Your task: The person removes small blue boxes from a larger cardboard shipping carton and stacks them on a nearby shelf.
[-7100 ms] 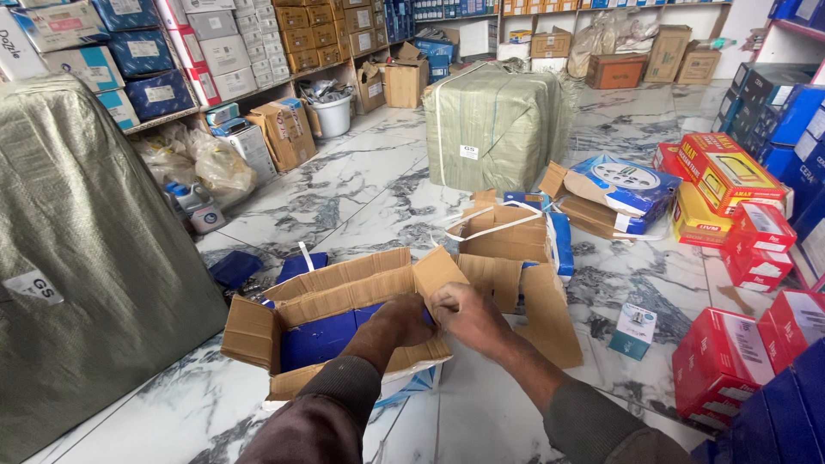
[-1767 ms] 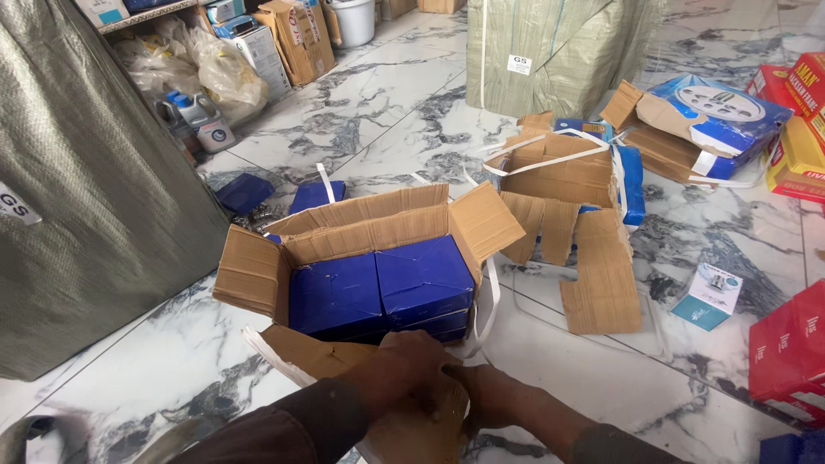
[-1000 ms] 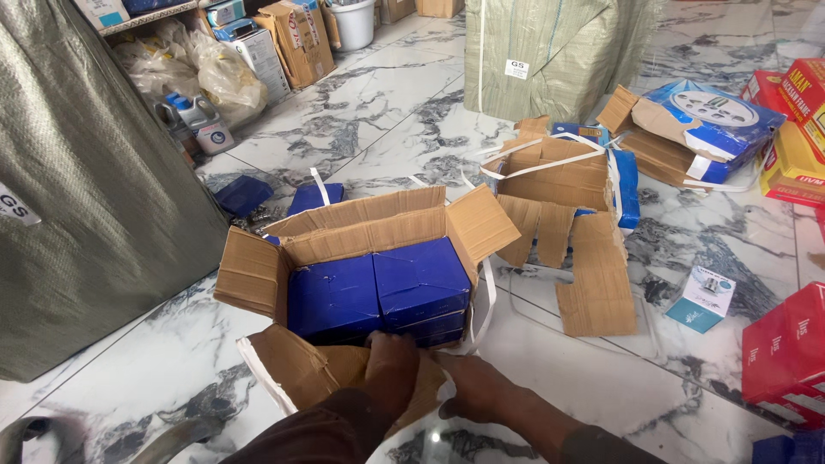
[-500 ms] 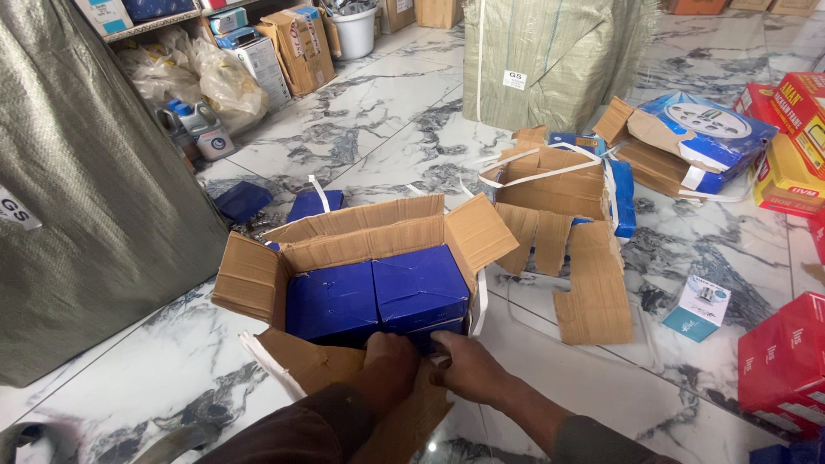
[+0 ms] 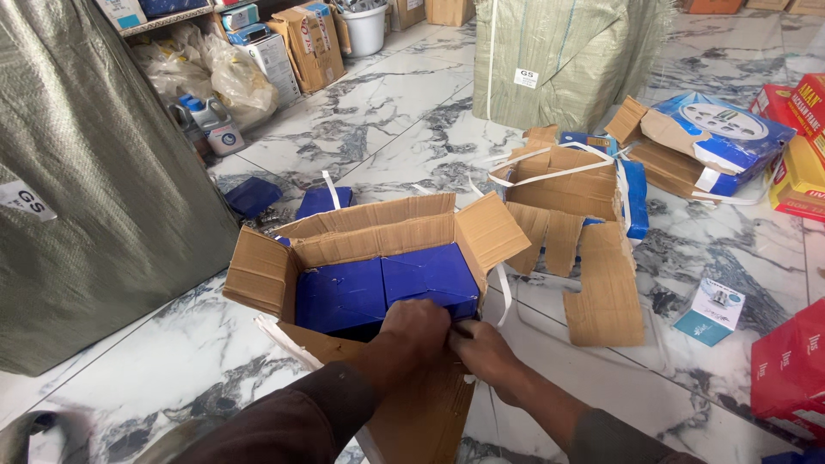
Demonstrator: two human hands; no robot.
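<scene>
An open brown cardboard carton (image 5: 258, 275) sits on the marble floor, flaps spread, with dark blue boxes (image 5: 387, 283) packed side by side inside. My left hand (image 5: 417, 331) rests at the carton's near side, fingers curled down over the near edge of the right blue box. My right hand (image 5: 483, 351) is right beside it, fingertips touching the left hand at that box's near right corner; what its fingers pinch is hidden. The carton's near flap (image 5: 421, 412) lies flat under both forearms.
A large grey-green woven bale (image 5: 86, 189) stands at the left, another (image 5: 559, 51) at the back. Torn cardboard with white straps (image 5: 567, 193) lies to the right, then a blue-and-white box (image 5: 722, 137), red boxes (image 5: 786, 369), and a small leaflet box (image 5: 711, 311).
Both hands have slid forward from the near flap to the near edge of the blue boxes. The view has tilted and moved in closer to the carton.
</scene>
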